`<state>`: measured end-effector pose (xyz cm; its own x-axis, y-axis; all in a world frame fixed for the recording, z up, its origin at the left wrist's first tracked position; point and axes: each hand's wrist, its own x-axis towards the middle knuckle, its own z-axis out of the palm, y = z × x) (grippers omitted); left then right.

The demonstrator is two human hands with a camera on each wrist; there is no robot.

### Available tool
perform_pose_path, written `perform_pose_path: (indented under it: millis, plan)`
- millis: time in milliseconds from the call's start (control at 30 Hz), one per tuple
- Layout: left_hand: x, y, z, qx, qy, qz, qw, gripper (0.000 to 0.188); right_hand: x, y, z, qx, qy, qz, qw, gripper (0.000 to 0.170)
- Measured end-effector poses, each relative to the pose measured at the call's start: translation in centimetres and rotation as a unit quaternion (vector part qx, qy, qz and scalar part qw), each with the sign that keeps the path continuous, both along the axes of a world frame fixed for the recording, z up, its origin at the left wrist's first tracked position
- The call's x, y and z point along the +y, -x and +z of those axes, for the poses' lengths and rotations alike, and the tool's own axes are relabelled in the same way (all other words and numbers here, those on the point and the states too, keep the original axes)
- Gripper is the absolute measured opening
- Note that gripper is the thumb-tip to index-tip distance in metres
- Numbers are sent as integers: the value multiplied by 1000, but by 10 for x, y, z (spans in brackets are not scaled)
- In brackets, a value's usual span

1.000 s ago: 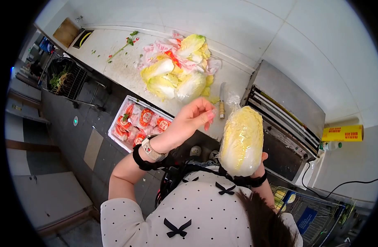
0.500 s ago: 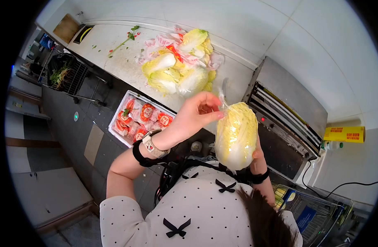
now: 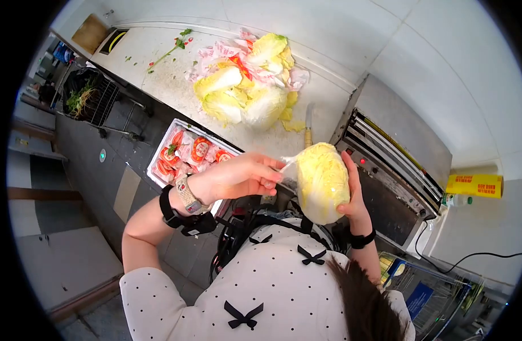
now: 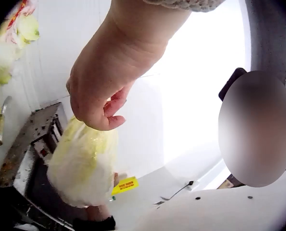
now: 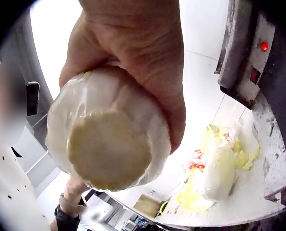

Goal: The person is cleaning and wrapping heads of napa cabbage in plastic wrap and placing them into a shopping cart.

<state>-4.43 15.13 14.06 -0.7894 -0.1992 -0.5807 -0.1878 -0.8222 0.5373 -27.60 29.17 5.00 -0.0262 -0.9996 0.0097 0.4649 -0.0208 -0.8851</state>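
A napa cabbage (image 3: pixel 322 184) in clear plastic wrap is held up in front of the body. My right hand (image 3: pixel 355 190) grips it round its right side, near the base. The right wrist view shows the cut base of the cabbage (image 5: pixel 109 149) with my right hand (image 5: pixel 133 62) spread around it. My left hand (image 3: pixel 246 175) pinches the gathered plastic wrap (image 3: pixel 290 169) and pulls it out to the left of the cabbage. In the left wrist view, curled fingers of my left hand (image 4: pixel 102 91) overlap the top of the cabbage.
On the counter (image 3: pixel 164 91) lie more cabbage and loose leaves (image 3: pixel 244 96) over crumpled wrappers, with a knife (image 3: pixel 308 125) beside them. A metal wrapping machine (image 3: pixel 397 153) with a red light stands to the right. A white box (image 3: pixel 178 153) of red-labelled packs sits below the counter edge.
My left hand has gone from above the cabbage to its wrap, then drawn the wrap left and down. The cabbage has tipped and moved slightly left, and more of the right hand shows.
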Motion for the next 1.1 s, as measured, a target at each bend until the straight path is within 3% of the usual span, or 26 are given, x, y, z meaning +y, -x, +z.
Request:
perform_pose_path:
  millis: [67, 167, 267, 400, 500, 700, 833, 867, 933, 1000, 1100]
  plan:
    - [-3, -6, -13, -9, -17, -33, 999, 36, 0, -2, -7, 0, -4, 12, 1000, 116]
    - [-6, -11, -34, 69, -31, -43, 996, 41, -2, -12, -8, -35, -16, 7, 999, 117]
    - [7, 5, -10, 69, 170, -28, 983, 45, -7, -20, -5, -55, -32, -9, 998, 117]
    - [13, 9, -15, 126, 189, 1, 974, 33, -17, -23, 7, -72, -36, -6, 997, 117]
    - [13, 0, -11, 178, 86, -1, 980, 31, -20, -27, 15, -82, -33, -8, 996, 115]
    - [22, 0, -3, 117, 24, 101, 988, 29, -32, -38, 5, -145, -32, -97, 984, 113]
    - [22, -9, 13, 81, 328, -28, 941, 33, -39, -42, 17, -51, 39, -98, 993, 108]
    - [20, -13, 11, 102, 392, -80, 911, 35, -37, -41, 20, -47, 45, -87, 994, 107]
    - [24, -16, 4, 181, 487, -90, 850, 42, -32, -40, 19, -72, 36, -65, 995, 106]
    - [30, -19, 11, 184, 507, -86, 837, 56, -31, -38, 10, -127, 17, -42, 991, 106]
    - [35, -14, 25, 153, 431, -15, 889, 55, -44, -36, 7, -126, 49, -24, 991, 103]
